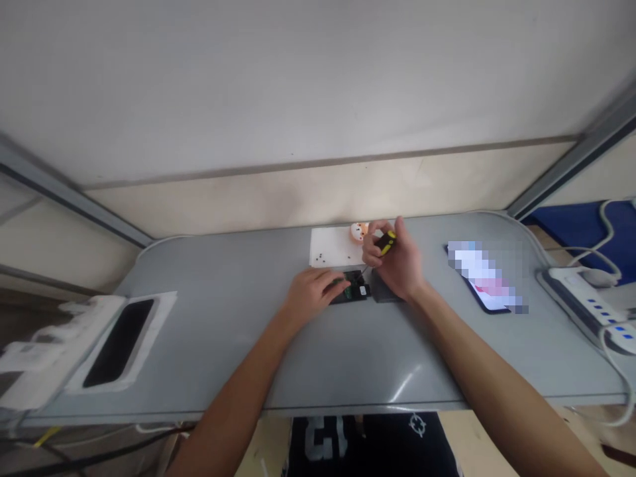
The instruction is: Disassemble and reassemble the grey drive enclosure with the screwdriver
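My left hand (314, 291) rests at the left end of a small black device with an exposed green circuit board (355, 289), its fingers curled over the part and holding it on the table. In my right hand (400, 262) is a screwdriver with a black and yellow handle (386, 243), gripped in the fingers. Its thin shaft slants down toward the device's right end; whether the tip touches a screw is too small to tell. Beneath my right hand lies a dark grey flat piece (383, 291), partly hidden. Several tiny dark screws (320, 257) lie on white paper (330, 242) behind the device.
An orange and white round object with an animal face (358, 232) sits on the paper's back edge. To the right are a lit phone (479, 278) and a white power strip (591, 308). A dark phone (119, 341) lies on white paper at left, beside plugged-in chargers (34, 354).
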The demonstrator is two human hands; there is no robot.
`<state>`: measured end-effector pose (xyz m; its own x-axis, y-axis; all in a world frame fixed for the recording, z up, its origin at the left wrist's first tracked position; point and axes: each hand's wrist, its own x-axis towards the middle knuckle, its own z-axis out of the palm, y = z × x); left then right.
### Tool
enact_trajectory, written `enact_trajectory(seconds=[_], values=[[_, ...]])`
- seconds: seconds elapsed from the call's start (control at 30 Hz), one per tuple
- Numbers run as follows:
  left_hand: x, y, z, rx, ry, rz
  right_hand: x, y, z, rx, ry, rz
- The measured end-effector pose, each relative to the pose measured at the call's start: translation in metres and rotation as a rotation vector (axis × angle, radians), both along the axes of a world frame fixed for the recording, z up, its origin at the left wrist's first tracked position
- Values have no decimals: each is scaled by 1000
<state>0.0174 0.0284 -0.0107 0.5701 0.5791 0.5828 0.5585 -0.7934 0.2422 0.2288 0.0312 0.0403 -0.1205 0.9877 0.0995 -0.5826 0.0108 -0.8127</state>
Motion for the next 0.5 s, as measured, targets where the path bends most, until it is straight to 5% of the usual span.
enact_trajectory(seconds=[0.5], values=[[-3, -4, 16, -186, 68, 6, 1, 0, -8, 48, -58, -54]])
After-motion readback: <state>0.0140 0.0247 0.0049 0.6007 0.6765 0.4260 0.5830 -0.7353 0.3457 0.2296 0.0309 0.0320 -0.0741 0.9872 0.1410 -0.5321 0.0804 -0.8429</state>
